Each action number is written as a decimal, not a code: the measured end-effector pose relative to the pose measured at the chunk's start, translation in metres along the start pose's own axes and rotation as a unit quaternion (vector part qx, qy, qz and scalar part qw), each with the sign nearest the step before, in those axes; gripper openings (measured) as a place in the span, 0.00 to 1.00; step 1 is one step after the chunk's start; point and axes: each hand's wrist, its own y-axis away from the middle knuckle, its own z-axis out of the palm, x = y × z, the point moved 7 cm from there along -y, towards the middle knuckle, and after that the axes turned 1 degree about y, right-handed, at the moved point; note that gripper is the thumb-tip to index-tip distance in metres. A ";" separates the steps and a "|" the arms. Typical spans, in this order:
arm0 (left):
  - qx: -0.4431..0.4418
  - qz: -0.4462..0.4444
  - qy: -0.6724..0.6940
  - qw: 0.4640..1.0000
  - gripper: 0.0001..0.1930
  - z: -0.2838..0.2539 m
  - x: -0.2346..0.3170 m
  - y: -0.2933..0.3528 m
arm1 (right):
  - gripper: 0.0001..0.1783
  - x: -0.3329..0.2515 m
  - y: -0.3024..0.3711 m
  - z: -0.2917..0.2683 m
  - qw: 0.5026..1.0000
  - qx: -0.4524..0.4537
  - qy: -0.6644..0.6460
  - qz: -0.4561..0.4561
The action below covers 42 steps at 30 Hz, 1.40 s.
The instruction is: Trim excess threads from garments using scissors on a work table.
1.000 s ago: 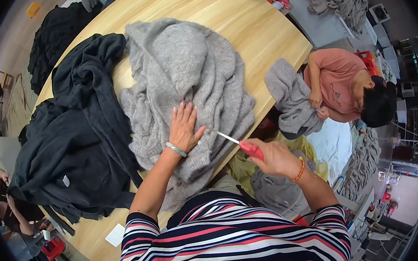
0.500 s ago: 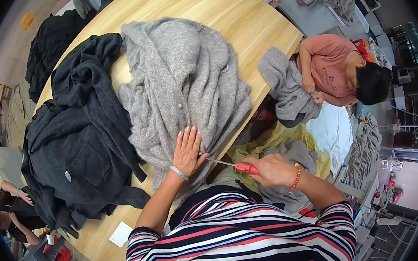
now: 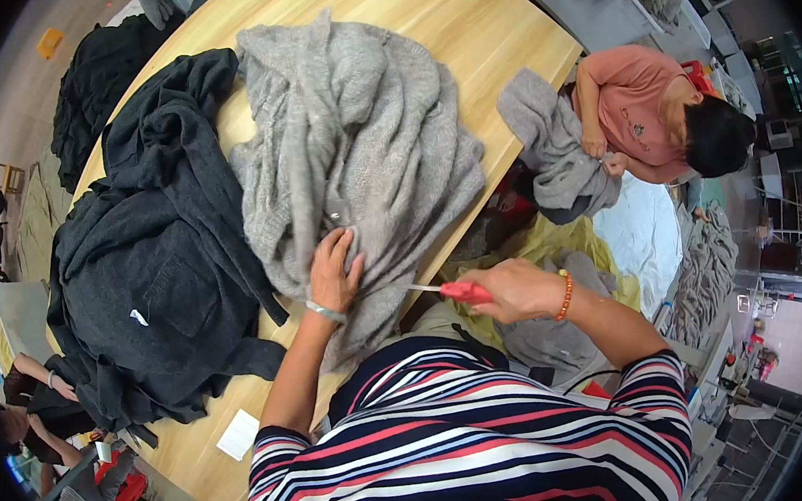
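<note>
A light grey knit cardigan lies heaped on the table, with a small shiny button on it. My left hand is on its lower part, just below the button. The fingers are curled into the knit, and a fold runs between them and the thumb. My right hand is closed round a red-handled tool with a thin metal shaft. That shaft points left towards the cardigan's near edge, and its tip is hard to make out against the knit. Left of the cardigan lies a dark charcoal knit garment.
The curved wooden table ends just before my body. A white paper lies at its near left. Beyond the right edge, a person in a pink shirt handles grey knitwear. Below them is a yellow sheet with more knitwear.
My left hand has gone from lying flat to curled fingers and shifted slightly left. The cardigan's front has been pulled into new folds. My right hand has moved the tool a little up and left.
</note>
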 end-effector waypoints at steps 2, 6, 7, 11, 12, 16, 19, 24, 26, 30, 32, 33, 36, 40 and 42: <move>-0.021 0.045 -0.090 0.995 0.15 -0.019 0.020 -0.002 | 0.21 0.023 0.010 -0.017 0.990 0.122 -0.036 0.056; -0.019 -0.223 0.217 0.950 0.07 -0.048 -0.021 -0.001 | 0.22 0.055 0.011 -0.041 0.958 0.251 -0.055 0.128; 0.025 -0.281 0.306 0.909 0.06 -0.069 -0.016 -0.020 | 0.22 0.063 0.012 -0.043 0.949 0.271 -0.082 0.136; 0.063 -0.101 0.165 0.979 0.09 -0.112 0.010 -0.060 | 0.21 0.082 0.007 -0.047 0.933 0.304 -0.130 0.145; -0.035 -0.022 0.091 0.995 0.13 -0.099 0.034 -0.056 | 0.21 0.092 0.003 -0.042 0.927 0.296 -0.176 0.151; -0.345 0.172 -0.113 0.916 0.24 -0.013 0.068 0.017 | 0.20 0.095 -0.002 -0.042 0.924 0.329 -0.141 0.133; -0.345 0.252 -0.285 0.858 0.21 0.002 0.036 0.027 | 0.20 0.097 -0.002 -0.039 0.929 0.295 -0.169 0.146; -0.316 0.219 -0.165 0.908 0.15 -0.041 0.021 -0.032 | 0.19 0.101 -0.007 -0.039 0.936 0.273 -0.167 0.149; -0.183 0.180 -0.204 0.945 0.14 -0.084 0.012 -0.062 | 0.19 0.103 -0.004 -0.041 0.933 0.284 -0.165 0.149; 0.183 -0.125 -0.010 0.975 0.13 -0.203 -0.052 -0.079 | 0.19 0.107 -0.004 -0.042 0.928 0.299 -0.170 0.144; -0.049 -0.175 -0.262 0.948 0.18 -0.191 -0.090 -0.045 | 0.19 0.107 -0.007 -0.039 0.928 0.307 -0.161 0.139; -0.176 -0.209 -0.339 0.900 0.21 -0.177 -0.107 -0.025 | 0.19 0.108 -0.012 -0.036 0.929 0.310 -0.152 0.133; -0.074 -0.020 -0.326 0.942 0.27 -0.129 -0.040 -0.039 | 0.16 0.108 -0.017 -0.030 0.928 0.323 -0.154 0.103; -0.223 0.252 -0.306 0.890 0.27 -0.036 0.016 -0.059 | 0.16 0.099 -0.016 -0.033 0.930 0.316 -0.160 0.103; -0.271 0.326 -0.317 0.848 0.27 0.019 0.012 -0.064 | 0.17 0.099 -0.016 -0.031 0.929 0.318 -0.160 0.100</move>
